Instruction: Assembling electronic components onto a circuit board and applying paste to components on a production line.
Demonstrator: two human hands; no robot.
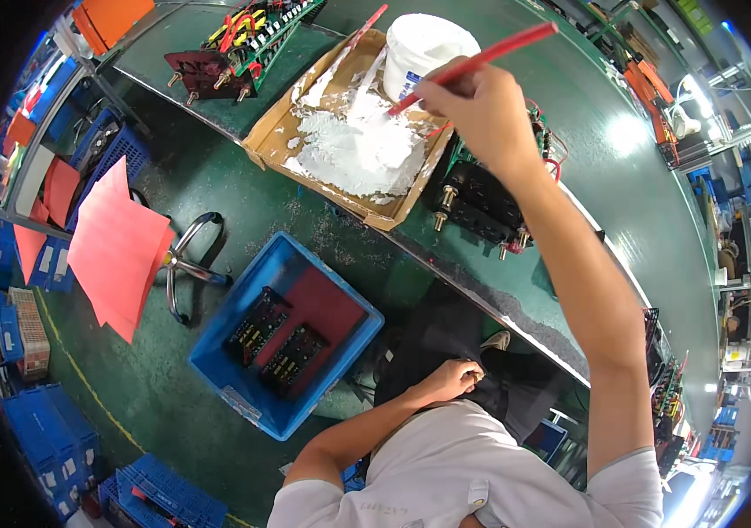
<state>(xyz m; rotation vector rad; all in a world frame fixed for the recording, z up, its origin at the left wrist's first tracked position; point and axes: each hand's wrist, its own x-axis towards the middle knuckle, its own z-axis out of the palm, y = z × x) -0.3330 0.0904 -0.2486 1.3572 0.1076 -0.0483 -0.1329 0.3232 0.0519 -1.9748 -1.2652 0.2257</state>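
Your right hand (488,110) was closed on the red stick (516,44) about midway along its shaft, its upper end jutting past your knuckles and its lower end down in the white paste (402,145) in the tray (274,132). Your left hand (450,378) was curled near your lap, well apart from the bench (587,97); you could not have told from this view whether it held anything. The stick looked light and stiff, so a loose pinch around the middle would probably have steered it well; dry, smooth shaft was the better place to hold, since any paste there would likely have made it slippery. The paste itself seemed soft and thick, smeared flat and matt in places, heaped brighter and lumpier near the tip. The tray was brown cardboard, shallow and low-walled, likely to flex if lifted by one edge. At its far side stood a round white tub (433,44), apparently plastic, its rim coated in white. A second stick (356,40), red-topped and whitened lower down, leaned along the tray's left part. Just right of the tray sat a unit (481,207) with a flat black plate and shiny metal posts, rigid by the look of it.
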